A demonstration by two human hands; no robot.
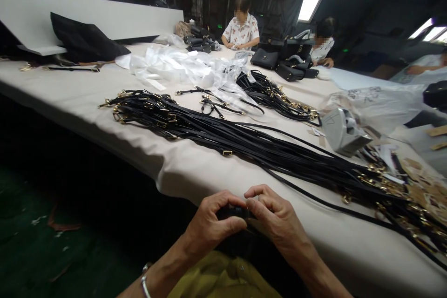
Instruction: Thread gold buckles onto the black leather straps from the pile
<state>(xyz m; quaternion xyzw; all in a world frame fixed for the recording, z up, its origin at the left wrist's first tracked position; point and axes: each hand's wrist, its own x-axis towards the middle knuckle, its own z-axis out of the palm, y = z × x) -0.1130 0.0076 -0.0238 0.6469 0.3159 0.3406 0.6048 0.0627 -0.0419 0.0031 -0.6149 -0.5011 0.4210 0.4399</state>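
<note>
My left hand [211, 223] and my right hand [274, 216] meet at the near edge of the table, both pinched on a small black strap piece [234, 213] held between the fingertips. A silver bracelet [144, 281] sits on my left wrist. Just beyond the hands a long bundle of black leather straps with gold buckles [223, 135] lies across the white table [104, 111]. One thin strap [349, 212] runs from the bundle toward the right.
Clear plastic bags [181, 67] and a second heap of straps [275, 95] lie further back. A grey box [344, 132] and paper tags [419, 186] sit at the right. Black handbags [289, 63] stand at the far end, where other people sit working.
</note>
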